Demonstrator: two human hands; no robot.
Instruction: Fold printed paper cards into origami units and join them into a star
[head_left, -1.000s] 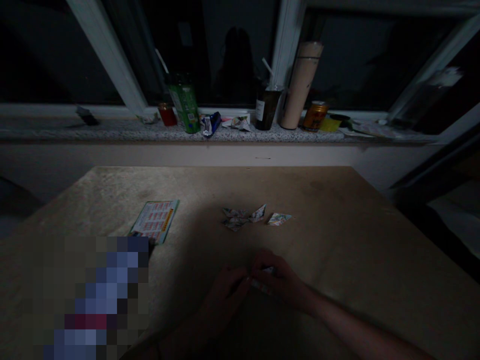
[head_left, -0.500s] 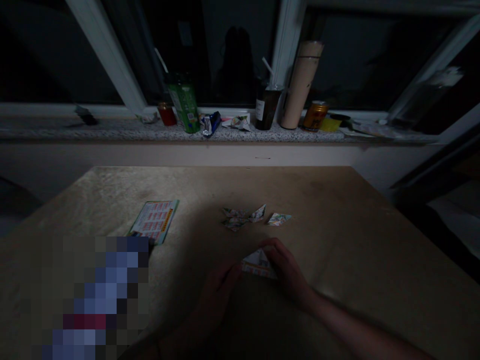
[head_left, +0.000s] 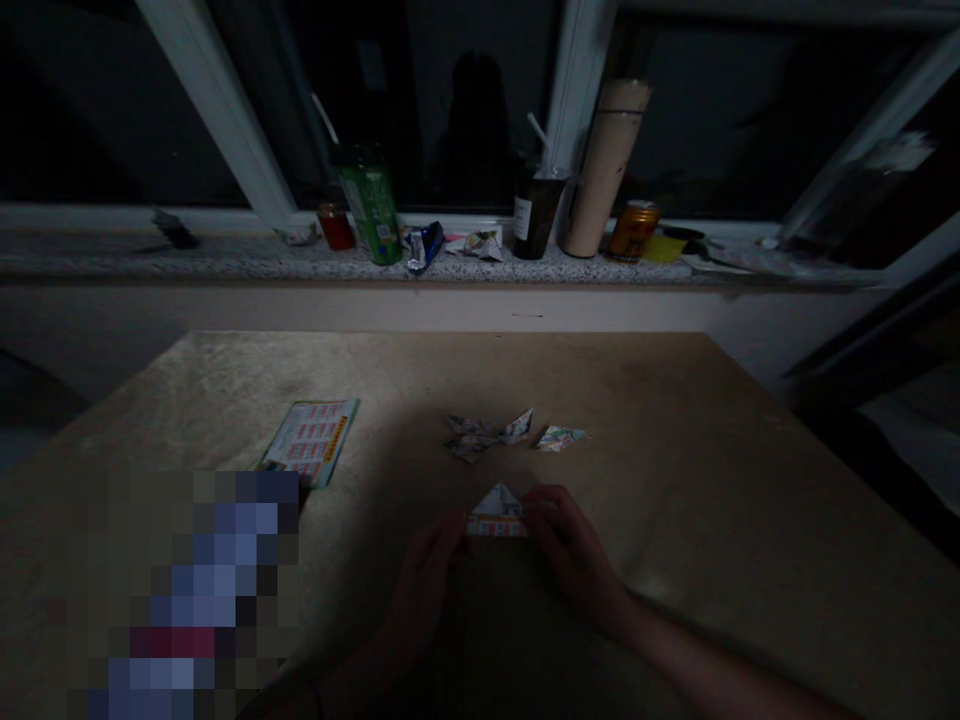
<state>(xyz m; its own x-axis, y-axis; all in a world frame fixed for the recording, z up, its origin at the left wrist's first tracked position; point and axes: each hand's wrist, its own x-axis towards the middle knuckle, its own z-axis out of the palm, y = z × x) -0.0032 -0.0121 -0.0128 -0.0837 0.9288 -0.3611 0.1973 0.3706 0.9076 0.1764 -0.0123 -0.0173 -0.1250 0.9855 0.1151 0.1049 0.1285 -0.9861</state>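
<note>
In dim light a small folded paper piece (head_left: 496, 510), printed and roughly triangular on top, lies on the brown table (head_left: 675, 420) near its front. My left hand (head_left: 427, 580) touches its left end with the fingertips. My right hand (head_left: 566, 555) pinches its right end. Further back sit a cluster of folded printed paper shapes (head_left: 484, 435) and a single folded paper triangle (head_left: 559, 437), both apart from my hands.
A printed leaflet (head_left: 311, 440) lies at the left of the table, with a blurred patch in front of it. The stone windowsill (head_left: 225, 262) behind holds a green bottle (head_left: 369, 205), red jar (head_left: 335, 228), dark cup with straw (head_left: 535, 210), tall beige tumbler (head_left: 604, 165), orange can (head_left: 634, 230) and wrappers.
The paper piece was hidden between my closed hands; it has since come into view and moved slightly forward and left, with both hands shifting to its ends.
</note>
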